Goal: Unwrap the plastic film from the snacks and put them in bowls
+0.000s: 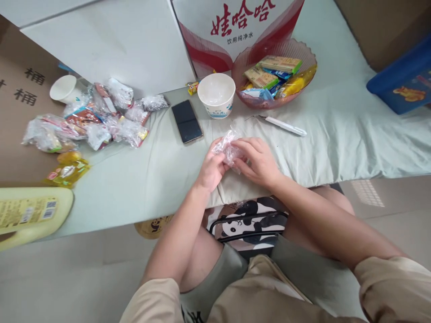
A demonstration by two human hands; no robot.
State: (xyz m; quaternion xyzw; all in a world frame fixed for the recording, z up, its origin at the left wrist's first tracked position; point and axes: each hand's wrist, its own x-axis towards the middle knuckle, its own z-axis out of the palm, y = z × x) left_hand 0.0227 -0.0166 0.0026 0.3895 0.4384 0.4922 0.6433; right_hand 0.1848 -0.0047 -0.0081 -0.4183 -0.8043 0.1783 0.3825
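Between my two hands is a crumpled clear plastic bag (229, 150), held just above the near edge of the cloth-covered surface. My left hand (213, 168) grips its left side, the thumb lying across the plastic. The fingers of my right hand (257, 161) are bent onto the bag from the right. Whether anything is inside the plastic I cannot make out. Just beyond the hands stands a white paper cup (216, 96). A white-handled tool with a thin tip (283, 125) lies to the right of the cup, and a dark-screened phone (187, 121) to its left.
A pink bowl (274, 101) of packaged snacks stands at the back, against a white and red carton (235, 27). Several plastic-wrapped snacks (101, 116) are heaped at left near another paper cup (63, 89). A yellow bottle (37, 215) and a blue container (404, 83) flank the surface.
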